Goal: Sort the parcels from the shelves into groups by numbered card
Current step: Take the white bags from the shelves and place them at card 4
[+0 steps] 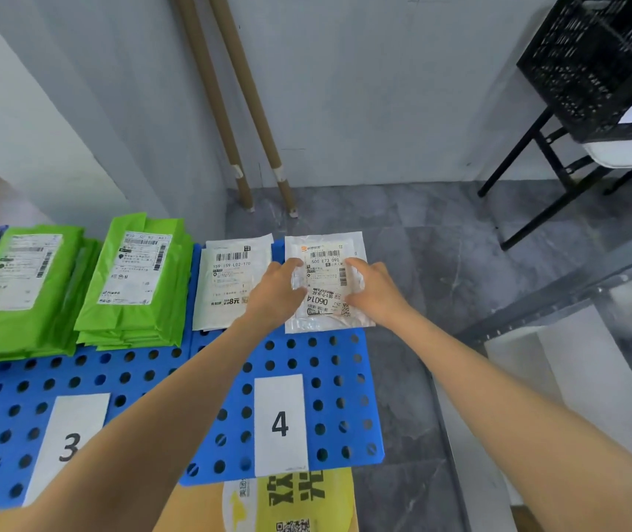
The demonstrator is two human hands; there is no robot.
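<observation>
Right of the green stacks (134,278) behind card 3 (72,443), the step in hand looked like adding a parcel (326,278) to the group of card 4 (280,424). The left hand (280,289) pinched its left edge and the right hand (376,289) its right edge, fingers curled onto it, over the far right pile on the blue board (337,397). The next move likely called for squaring it down and releasing both grips.

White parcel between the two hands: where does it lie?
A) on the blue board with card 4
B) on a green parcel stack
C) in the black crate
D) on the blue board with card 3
A: the white parcel, held by the left hand and the right hand, lies at the far end of the blue board that bears card 4.
</observation>
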